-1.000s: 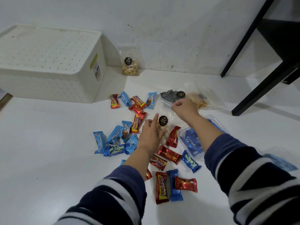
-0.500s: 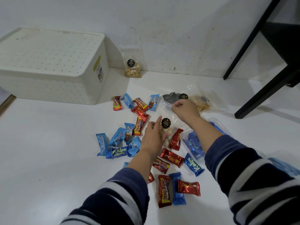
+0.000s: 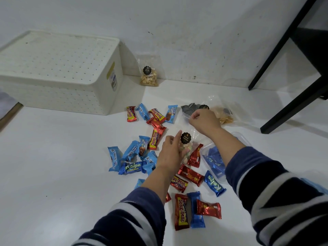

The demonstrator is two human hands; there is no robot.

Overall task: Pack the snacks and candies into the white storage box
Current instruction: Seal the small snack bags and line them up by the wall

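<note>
Pinched at its upper edge by the right hand [image 3: 204,119] and cupped from the side by the left hand [image 3: 171,151], a clear biscuit bag [image 3: 188,146] is held among scattered candies on the white floor [image 3: 62,166], while the lidded white storage box [image 3: 58,71] is set well apart at far left

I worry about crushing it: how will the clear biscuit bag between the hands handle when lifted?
The clear biscuit bag looks thin and crinkly, so probably floppy. Its small loose pieces likely shift and sag downward. It seems light; the right hand pinches its top.
</note>
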